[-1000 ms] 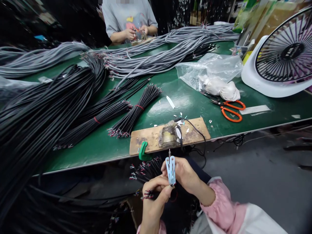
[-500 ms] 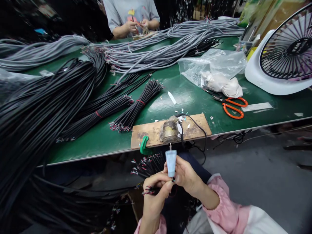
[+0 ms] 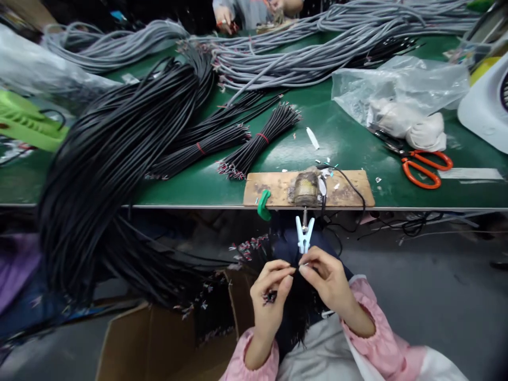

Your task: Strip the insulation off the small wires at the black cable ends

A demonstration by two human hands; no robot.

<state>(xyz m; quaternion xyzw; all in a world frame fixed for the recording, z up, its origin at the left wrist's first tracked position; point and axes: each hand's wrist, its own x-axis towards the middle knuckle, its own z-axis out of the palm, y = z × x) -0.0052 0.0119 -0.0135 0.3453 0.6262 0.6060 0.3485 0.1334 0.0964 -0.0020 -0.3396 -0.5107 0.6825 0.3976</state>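
My left hand [image 3: 272, 296] is closed around a small bunch of thin black cables [image 3: 270, 297], whose stripped ends stick out of the fist. Thumb and fingertips of my right hand [image 3: 327, 280] are pinched together just beside it, on something too small to make out. Right above the fingertips, a light blue clothespin-like clip [image 3: 304, 235] sits at the end of the metal shaft [image 3: 305, 214] of a small motor [image 3: 306, 189]. The motor is fixed to a wooden board [image 3: 273, 185] at the table's edge.
A green clamp [image 3: 263, 205] grips the board. Tied bundles of black cables [image 3: 257, 140] and grey cables [image 3: 286, 69] lie on the green table [image 3: 286, 153]. Orange-handled scissors [image 3: 423, 166] lie right. A cardboard box [image 3: 130, 344] stands below. A co-worker's hand [image 3: 224, 20] shows opposite.
The view has shifted left and down. My hands have drawn slightly apart and now lie below the clip, which has turned to show its open V shape. The co-worker's hands have moved apart.
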